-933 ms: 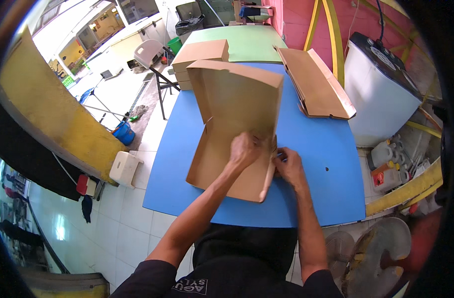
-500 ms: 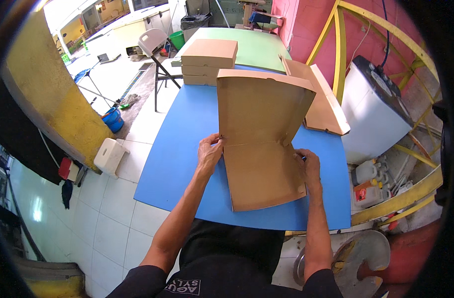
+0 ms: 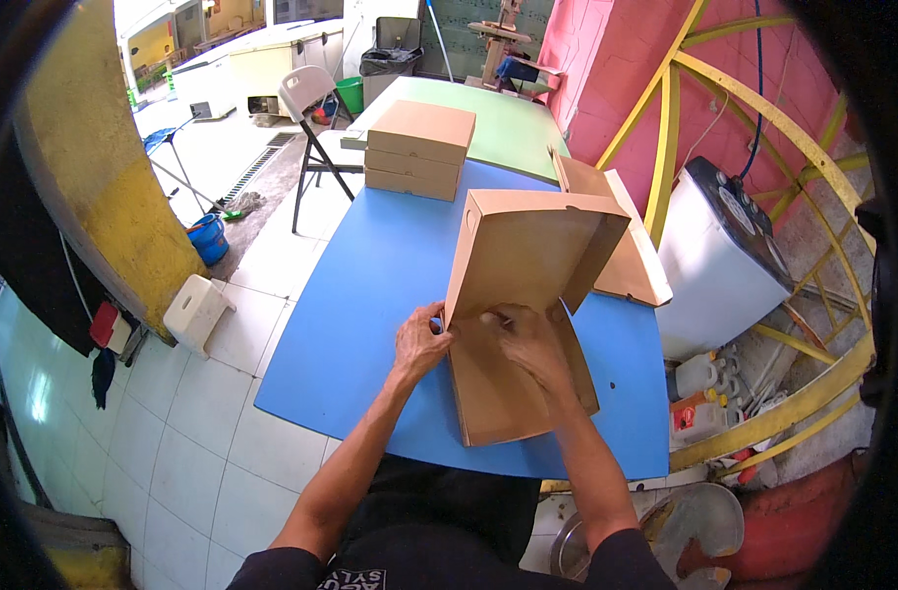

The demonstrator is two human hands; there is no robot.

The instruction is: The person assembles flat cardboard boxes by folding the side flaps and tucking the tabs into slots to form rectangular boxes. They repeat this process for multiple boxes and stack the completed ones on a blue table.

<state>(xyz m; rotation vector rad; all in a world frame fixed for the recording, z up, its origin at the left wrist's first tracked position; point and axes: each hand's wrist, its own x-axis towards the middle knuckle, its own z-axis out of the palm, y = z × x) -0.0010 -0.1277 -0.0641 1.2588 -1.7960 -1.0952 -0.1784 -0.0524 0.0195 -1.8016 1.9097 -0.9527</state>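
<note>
A brown cardboard box (image 3: 542,246) stands on the blue table (image 3: 350,344) with its lid raised and its inside facing me. My left hand (image 3: 424,339) pinches the box's left side wall at the corner where lid and base meet. Inside the box, close to the fold, is my right hand (image 3: 535,349). Its fingers are curled together and point left; what they hold, if anything, is hidden.
Several closed cardboard boxes (image 3: 419,147) are stacked at the table's far left. Another opened box (image 3: 631,251) leans at the far right. A green table (image 3: 508,123) adjoins behind. A white washing machine (image 3: 719,265) stands right, a folding chair (image 3: 306,93) left.
My right hand has left the box's right edge and reached inside toward the fold. The lid is tilted with its side walls now folded up. My left hand stays at the left corner.
</note>
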